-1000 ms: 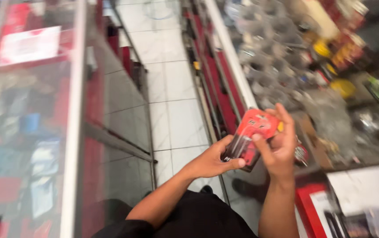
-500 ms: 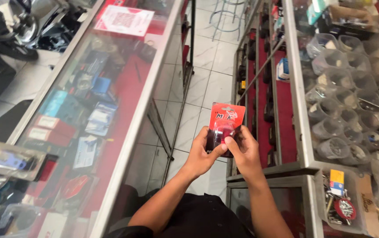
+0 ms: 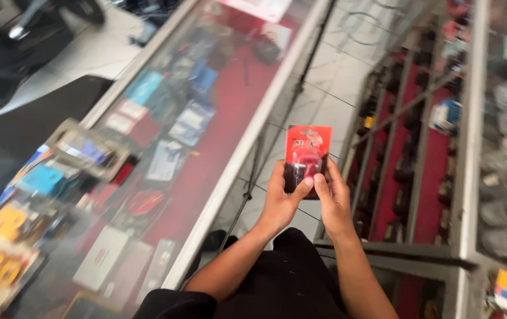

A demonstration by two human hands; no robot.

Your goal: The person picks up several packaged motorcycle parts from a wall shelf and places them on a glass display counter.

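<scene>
Both your hands grip the red blister pack (image 3: 305, 158): left hand (image 3: 281, 201) wraps its lower left edge, right hand (image 3: 333, 204) its lower right, thumbs pressed on the front. You hold it upright over the tiled aisle (image 3: 318, 94), between the glass display counter (image 3: 165, 147) and the red-lined shelf case (image 3: 419, 165). Keep thumbs low so the front stays readable; hold it steady.

We have one view, from the head, looking steeply down along our own arms. It faces the tiled aisle (image 3: 330, 77) between a glass counter (image 3: 165, 136) on the left and red shelves (image 3: 419, 165) on the right. Our hands sit close, near the middle; the floor lies well below.
</scene>
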